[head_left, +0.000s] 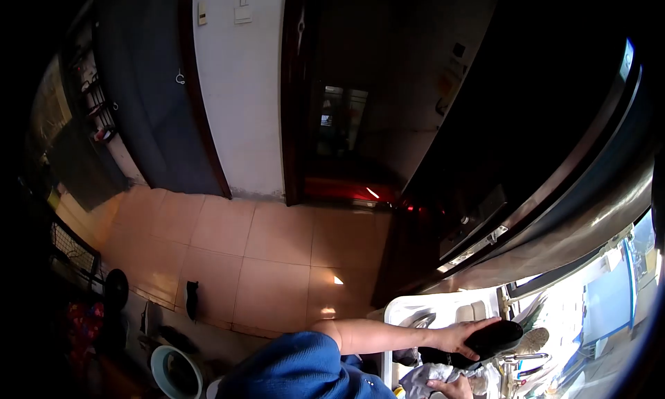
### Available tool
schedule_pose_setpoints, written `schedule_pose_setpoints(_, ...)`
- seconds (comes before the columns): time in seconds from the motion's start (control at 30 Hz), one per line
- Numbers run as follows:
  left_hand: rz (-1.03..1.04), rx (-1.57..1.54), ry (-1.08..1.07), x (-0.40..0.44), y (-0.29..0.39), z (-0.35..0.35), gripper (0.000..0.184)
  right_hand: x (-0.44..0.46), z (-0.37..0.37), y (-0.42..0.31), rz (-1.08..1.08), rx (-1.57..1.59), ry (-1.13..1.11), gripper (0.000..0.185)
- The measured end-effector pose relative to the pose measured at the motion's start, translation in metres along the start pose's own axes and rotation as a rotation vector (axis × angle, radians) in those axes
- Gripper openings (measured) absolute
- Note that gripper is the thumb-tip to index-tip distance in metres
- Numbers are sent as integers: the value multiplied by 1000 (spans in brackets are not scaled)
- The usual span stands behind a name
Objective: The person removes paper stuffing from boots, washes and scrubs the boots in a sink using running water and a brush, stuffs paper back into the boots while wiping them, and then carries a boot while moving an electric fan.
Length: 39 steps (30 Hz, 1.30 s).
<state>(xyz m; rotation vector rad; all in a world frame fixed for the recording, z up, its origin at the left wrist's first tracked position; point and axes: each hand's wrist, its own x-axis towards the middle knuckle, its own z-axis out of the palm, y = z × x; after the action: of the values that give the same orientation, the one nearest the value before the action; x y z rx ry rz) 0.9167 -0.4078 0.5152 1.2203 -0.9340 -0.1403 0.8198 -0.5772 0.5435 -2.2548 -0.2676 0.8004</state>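
Note:
At the lower right, my left hand (454, 339) grips a black shoe (500, 338) from above, fingers along one side and thumb along the other. The shoe is held over a white sink (396, 309). Just below it, my right hand (454, 387) is closed on a pale grey-white cloth (420, 379), close under the shoe. The frame's lower edge cuts off part of this hand. Part of the shoe is hidden behind my left hand. A metal tap (530, 357) stands beside the shoe, and a round brownish thing (535, 339) lies close by.
Bright clutter and a blue panel (609, 295) stand beyond the sink. A pale blue-green bucket (156, 370) is at the lower left. One dark shoe (192, 300) rests on the tiled floor (273, 274). A dark curtain (145, 87) hangs by a white wall (239, 108).

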Motion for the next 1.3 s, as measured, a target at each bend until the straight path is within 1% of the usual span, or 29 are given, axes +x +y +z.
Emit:
schedule_pose_setpoints(0.03,-47,-8,-32,-5,19,-1,109,-3,-1,-24,205,-224,-32,68)
schedule_pose_setpoints(0.07,-40,-8,-20,-6,23,-4,109,-7,0,-42,203,-237,-36,68)
schedule_pose_setpoints(0.13,14,1,3,-4,29,-10,109,-11,1,-64,81,-158,9,71)
schedule_pose_setpoints(0.17,43,63,-1,-2,33,-13,108,-8,7,-53,40,-278,78,72)
schedule_pose_setpoints(0.2,48,62,4,-1,37,-14,108,-4,8,-47,120,-234,43,70)
schedule_pose_setpoints(0.27,-42,134,-113,3,59,-14,106,0,9,-46,118,-186,71,67)
schedule_pose_setpoints(0.3,32,70,-100,6,50,-12,109,0,9,-47,92,-148,107,65)
schedule_pose_setpoints(0.33,40,69,-94,6,45,-9,109,-1,10,-47,68,-103,151,64)
schedule_pose_setpoints(0.4,15,-49,69,7,36,-6,114,-1,13,-46,6,-4,261,61)
schedule_pose_setpoints(0.43,15,35,87,6,38,-6,115,-1,15,-45,-30,56,322,60)
schedule_pose_setpoints(0.47,22,37,87,6,40,-7,115,0,18,-44,-67,121,388,59)
schedule_pose_setpoints(0.57,23,34,213,8,40,-9,111,-5,15,-45,-152,308,571,54)
schedule_pose_setpoints(0.6,-27,90,267,7,37,-10,111,-8,10,-45,-171,353,615,53)
schedule_pose_setpoints(0.67,59,139,367,8,25,-9,109,-17,-3,-46,-213,429,694,50)
schedule_pose_setpoints(0.73,-17,61,339,2,29,-24,107,-33,-18,-44,-230,447,716,48)
schedule_pose_setpoints(0.8,5,-8,396,1,14,-33,107,-50,-28,-41,-202,402,654,45)
schedule_pose_setpoints(0.83,-17,-91,384,-4,21,-33,107,-57,-30,-38,-179,366,589,44)
schedule_pose_setpoints(0.87,-30,-139,350,-5,20,-31,107,-60,-29,-35,-144,319,504,42)
schedule_pose_setpoints(0.93,8,-194,280,-5,23,-23,106,-64,-22,-27,-55,219,287,40)
schedule_pose_setpoints(1.0,81,-362,151,2,21,-10,107,-61,-12,-22,-3,145,90,37)
schedule_pose_setpoints(1.03,83,-189,163,3,24,-5,105,-58,-6,-19,-1,129,9,36)
schedule_pose_setpoints(1.07,66,-199,171,5,26,5,103,-54,-1,-16,-14,127,-60,35)
schedule_pose_setpoints(1.13,76,-155,117,17,31,1,100,-42,11,-8,-120,186,-138,32)
schedule_pose_setpoints(1.17,34,-195,177,19,33,-2,96,-32,16,-2,-203,224,-119,31)
schedule_pose_setpoints(1.2,-16,-375,182,18,57,-5,92,-29,25,8,-257,255,-31,30)
schedule_pose_setpoints(1.23,-100,-413,209,17,76,-6,91,-26,33,28,-160,147,284,39)
schedule_pose_setpoints(1.27,-8,-330,204,23,75,-7,91,-22,38,15,-122,4,492,43)
schedule_pose_setpoints(1.3,-155,-441,222,24,84,-3,96,-19,42,2,-52,-131,694,49)
